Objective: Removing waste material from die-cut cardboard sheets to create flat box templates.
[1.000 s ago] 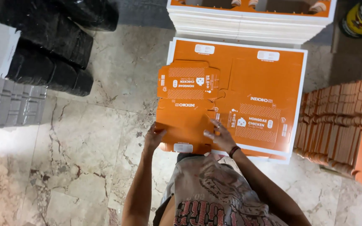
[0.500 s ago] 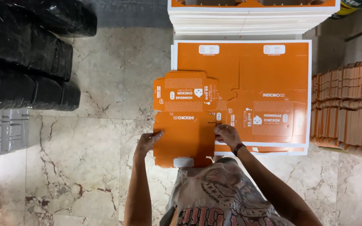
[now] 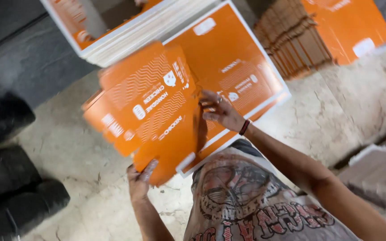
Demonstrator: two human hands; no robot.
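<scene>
Right now both hands clamp the blurry orange carton blank, left hand near edge, right hand at right, prob. best creasing w/ even grip.

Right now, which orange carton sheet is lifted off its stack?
The folded orange carton blank held by both hands, left hand and right hand; the others lie stacked flat.

A pale marbled stone floor under even light; dark bulky bundles, blurred and perhaps bagged, sit at its edge.
</scene>
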